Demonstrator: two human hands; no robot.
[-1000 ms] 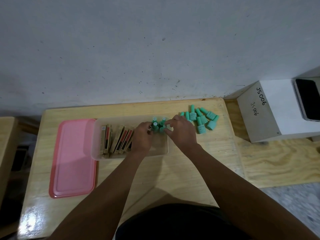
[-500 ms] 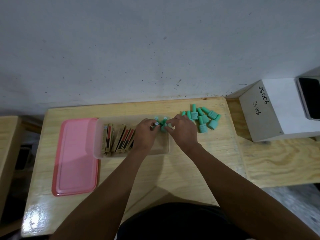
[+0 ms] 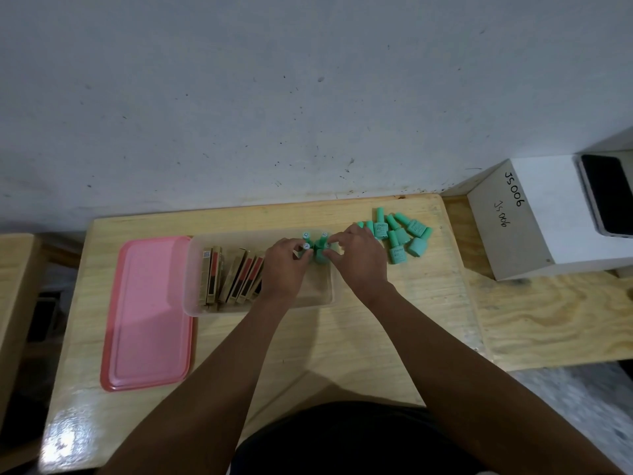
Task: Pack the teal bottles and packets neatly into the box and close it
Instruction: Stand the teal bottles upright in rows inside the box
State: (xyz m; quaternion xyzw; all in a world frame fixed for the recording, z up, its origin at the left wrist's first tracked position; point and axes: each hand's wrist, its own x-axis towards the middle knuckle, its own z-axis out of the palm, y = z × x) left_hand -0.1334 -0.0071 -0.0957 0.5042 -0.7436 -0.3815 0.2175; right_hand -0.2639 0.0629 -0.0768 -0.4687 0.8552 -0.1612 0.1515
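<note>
A clear plastic box sits on the wooden table. Several tan and red packets stand on edge in its left half. A few teal bottles stand upright at its far right end. My left hand pinches the cap of one of them, and my right hand grips another from the right. Several more teal bottles lie loose on the table just right of the box. The pink lid lies flat to the left of the box.
A white box marked JS006 stands on the neighbouring plywood bench at the right, with a dark phone on top. A grey wall runs behind the table. Another wooden surface shows at the left edge.
Both hands stay at the upright bottles in the box, with only small shifts of the fingers. The loose bottles and the lid have not moved.
</note>
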